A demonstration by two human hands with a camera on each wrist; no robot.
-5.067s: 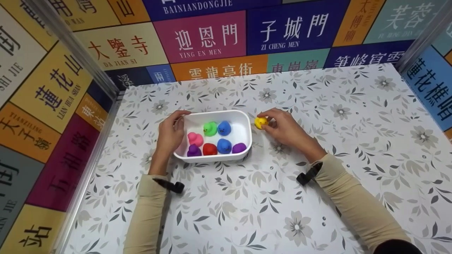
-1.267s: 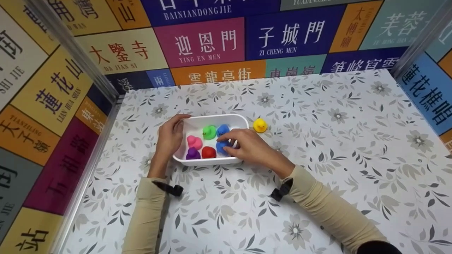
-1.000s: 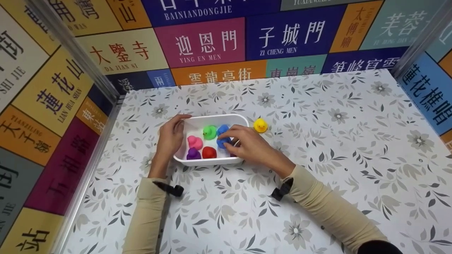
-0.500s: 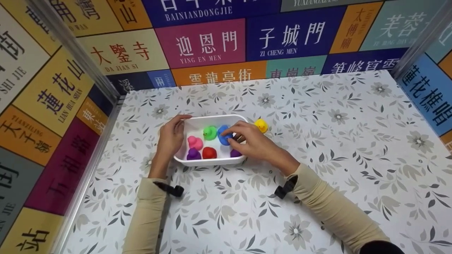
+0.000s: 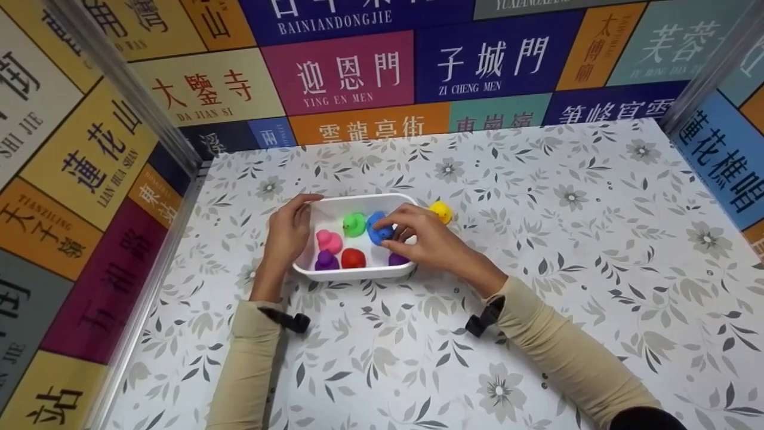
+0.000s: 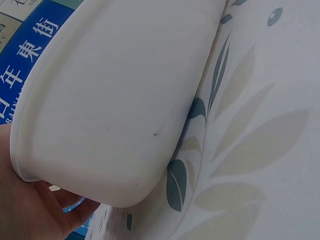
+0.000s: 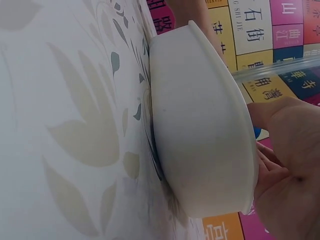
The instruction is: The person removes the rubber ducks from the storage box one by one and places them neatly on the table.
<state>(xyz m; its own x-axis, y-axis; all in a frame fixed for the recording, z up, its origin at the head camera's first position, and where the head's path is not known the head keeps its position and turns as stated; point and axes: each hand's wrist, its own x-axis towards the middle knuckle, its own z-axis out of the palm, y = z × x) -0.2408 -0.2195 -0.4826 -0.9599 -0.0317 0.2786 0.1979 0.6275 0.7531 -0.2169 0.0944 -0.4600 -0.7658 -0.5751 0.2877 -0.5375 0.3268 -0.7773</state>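
A white plastic tub [image 5: 358,275] stands on the table with several small rubber ducks inside. My left hand [image 5: 289,233] grips its left end, fingers over the rim; the left wrist view shows this hand [image 6: 40,212] at the tub's corner. Reaching over the right end, my right hand [image 5: 430,236] pinches a blue rubber duck [image 5: 385,233] between thumb and fingers. Another blue duck [image 5: 374,219] lies right behind it, partly covered. In the right wrist view the tub wall [image 7: 200,120] hides nearly everything this hand [image 7: 292,155] holds.
Also in the tub are a green duck [image 5: 354,225], a pink duck [image 5: 329,240], a red duck [image 5: 353,258] and two purple ducks [image 5: 326,260]. A yellow duck [image 5: 441,211] sits outside, behind my right hand. Printed walls enclose the patterned table [image 5: 382,358].
My right hand has let go of the yellow duck beside the tub and come left into it. The front blue duck has moved back against the other blue one. The left hand stays put.
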